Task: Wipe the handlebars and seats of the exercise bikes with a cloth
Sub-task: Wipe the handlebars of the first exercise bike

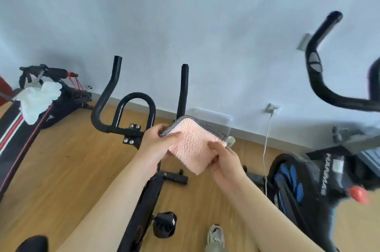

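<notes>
A folded pink cloth (192, 142) with a black-and-white mesh edge is held in front of me over the middle bike. My left hand (158, 142) grips its left side with the thumb on top. My right hand (224, 161) pinches its lower right corner. Behind the cloth rise the black handlebars (107, 95) of the middle exercise bike, with a looped centre bar (135, 97) and a right upright grip (184, 87). A second bike's curved handlebar (320, 79) stands at the right. The tip of a black seat (33, 242) shows at the bottom left.
At the right stands the second bike's black and blue body (298, 179) with a red knob (359, 194). A white cable (266, 149) hangs from a wall socket (272, 108). Left is other equipment with a white rag (37, 97) on it. My shoe (214, 237) stands on the wooden floor (65, 159).
</notes>
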